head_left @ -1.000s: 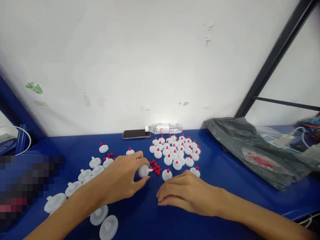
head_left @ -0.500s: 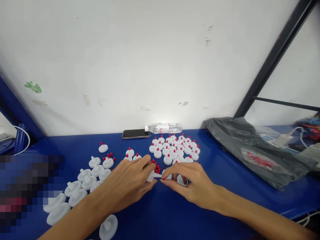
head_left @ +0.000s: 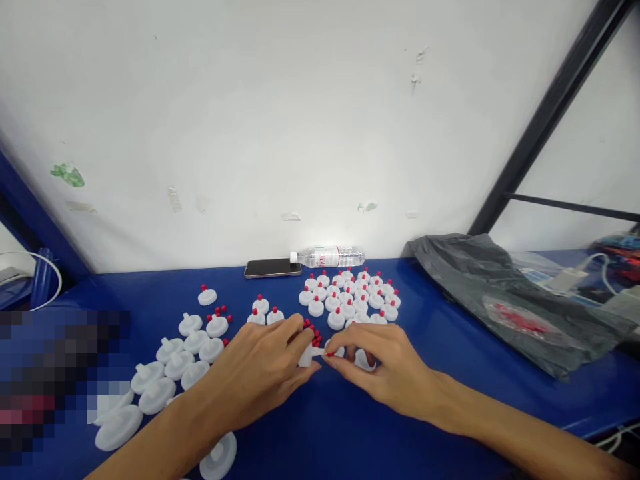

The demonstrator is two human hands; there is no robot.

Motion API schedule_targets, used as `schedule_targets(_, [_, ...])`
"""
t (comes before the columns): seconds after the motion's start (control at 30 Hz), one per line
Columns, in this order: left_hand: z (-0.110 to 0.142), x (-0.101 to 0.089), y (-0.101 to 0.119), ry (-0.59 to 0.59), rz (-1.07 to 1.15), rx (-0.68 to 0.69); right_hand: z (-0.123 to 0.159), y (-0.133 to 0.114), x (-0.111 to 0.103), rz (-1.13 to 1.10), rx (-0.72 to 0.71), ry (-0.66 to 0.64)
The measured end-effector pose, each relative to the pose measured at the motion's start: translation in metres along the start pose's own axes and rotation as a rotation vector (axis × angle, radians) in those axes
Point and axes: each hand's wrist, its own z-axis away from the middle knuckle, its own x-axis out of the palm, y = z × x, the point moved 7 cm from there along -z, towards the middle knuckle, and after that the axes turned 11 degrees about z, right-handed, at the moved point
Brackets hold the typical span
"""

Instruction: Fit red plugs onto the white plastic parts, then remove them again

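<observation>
My left hand (head_left: 260, 373) pinches a white disc-shaped part (head_left: 306, 357) on its side, stem pointing right. My right hand (head_left: 383, 370) meets it fingertip to fingertip, pinching a small red cap (head_left: 330, 355) at the stem's tip. Just behind the fingers lies a small heap of loose red caps (head_left: 313, 333). White parts with red caps (head_left: 350, 299) stand grouped behind my right hand. Uncapped white parts (head_left: 165, 373) lie scattered to the left of my left hand.
The blue table (head_left: 310, 440) ends at a white wall. A phone (head_left: 273, 268) and a lying water bottle (head_left: 327, 256) sit at the back. A grey plastic bag (head_left: 505, 300) with red caps lies at the right; cables (head_left: 600, 273) beyond.
My right hand rose from resting flat on the table and came to the white part with a red cap. My left hand shifted slightly right, still holding the part.
</observation>
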Motion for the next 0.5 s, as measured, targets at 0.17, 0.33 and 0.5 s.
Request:
schedule_targets(0.17, [-0.001, -0.004, 0.003, 0.03, 0.024, 0.029, -0.001, 0.008, 0.006, -0.156, 0.109, -0.08])
schedule_targets(0.33, [-0.003, -0.008, 0.005, 0.06, -0.041, 0.06, -0.003, 0.012, 0.009, -0.255, 0.226, -0.135])
schedule_targets(0.5, [-0.003, -0.01, 0.005, 0.098, -0.038, 0.083, -0.004, 0.018, 0.01, -0.276, 0.287, -0.154])
